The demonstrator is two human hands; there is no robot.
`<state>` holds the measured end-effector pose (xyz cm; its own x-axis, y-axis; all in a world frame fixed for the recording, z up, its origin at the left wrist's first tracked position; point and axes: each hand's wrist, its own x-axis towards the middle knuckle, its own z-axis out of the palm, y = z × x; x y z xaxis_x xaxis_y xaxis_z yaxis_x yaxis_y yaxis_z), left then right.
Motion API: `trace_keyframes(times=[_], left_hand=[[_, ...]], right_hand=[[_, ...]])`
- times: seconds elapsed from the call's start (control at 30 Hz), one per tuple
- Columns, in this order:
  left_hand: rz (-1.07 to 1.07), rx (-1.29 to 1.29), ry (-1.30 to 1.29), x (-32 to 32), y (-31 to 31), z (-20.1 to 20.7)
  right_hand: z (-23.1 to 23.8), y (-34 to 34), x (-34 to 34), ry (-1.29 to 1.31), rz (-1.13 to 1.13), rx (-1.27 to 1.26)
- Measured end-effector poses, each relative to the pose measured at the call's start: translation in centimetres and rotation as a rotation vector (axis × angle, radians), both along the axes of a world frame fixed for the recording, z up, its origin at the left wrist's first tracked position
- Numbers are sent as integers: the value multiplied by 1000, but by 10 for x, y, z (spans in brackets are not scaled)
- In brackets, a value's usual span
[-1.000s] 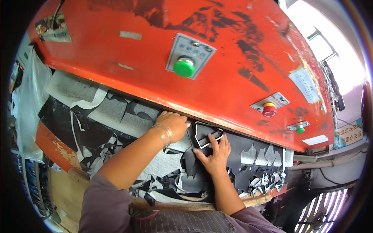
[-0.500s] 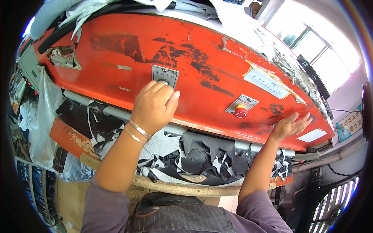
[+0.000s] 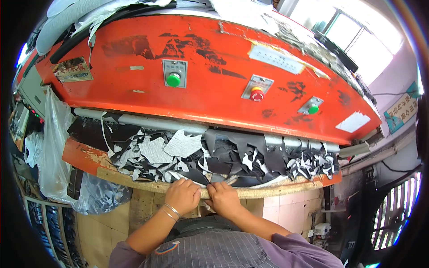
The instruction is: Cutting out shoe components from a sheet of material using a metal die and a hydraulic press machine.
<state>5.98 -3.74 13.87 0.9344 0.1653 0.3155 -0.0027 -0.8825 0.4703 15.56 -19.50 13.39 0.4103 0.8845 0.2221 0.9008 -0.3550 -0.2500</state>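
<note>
My left hand (image 3: 183, 196) and my right hand (image 3: 224, 199) are side by side at the wooden front edge (image 3: 272, 191) of the machine's bed. Both have their fingers curled over that edge; whether they also pinch material there is hidden. Just beyond them lies a heap of dark sheet scraps (image 3: 275, 161) and pale cut pieces (image 3: 183, 144). On the red machine front (image 3: 214, 96) show a left green push button (image 3: 173, 80), a red stop button (image 3: 257, 94) and a right green push button (image 3: 313, 109), none of them touched.
The red machine body overhangs the far side of the bed. A clear plastic bag (image 3: 56, 147) hangs at the left, above a bag of scraps (image 3: 100, 194). Shelving (image 3: 49, 223) stands at lower left, a window (image 3: 351, 33) at upper right. Sheet material (image 3: 67, 27) lies on top.
Both hands have left the machine's push buttons and come down together to the bed's wooden front edge. The two green buttons are now uncovered, and the view has shifted.
</note>
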Motion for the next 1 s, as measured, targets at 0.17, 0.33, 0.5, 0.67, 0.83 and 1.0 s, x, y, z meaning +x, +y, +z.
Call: trace_keyframes(times=[0.17, 0.33, 0.5, 0.67, 0.83, 1.0], left_hand=[[49, -5, -71, 12, -1, -6], [-84, -164, 261, 36, 26, 16], [215, 101, 20, 106, 86, 20], [315, -182, 404, 138, 122, 11], [206, -184, 273, 127, 150, 39], [238, 38, 55, 120, 170, 85]], right_hand=[[7, 3, 10, 52, -21, 13], [38, 16, 55, 387, 144, -423], [68, 112, 168, 249, -217, 29], [74, 188, 239, 331, -599, -248], [54, 194, 247, 351, -662, -194], [68, 157, 263, 647, -598, 137]])
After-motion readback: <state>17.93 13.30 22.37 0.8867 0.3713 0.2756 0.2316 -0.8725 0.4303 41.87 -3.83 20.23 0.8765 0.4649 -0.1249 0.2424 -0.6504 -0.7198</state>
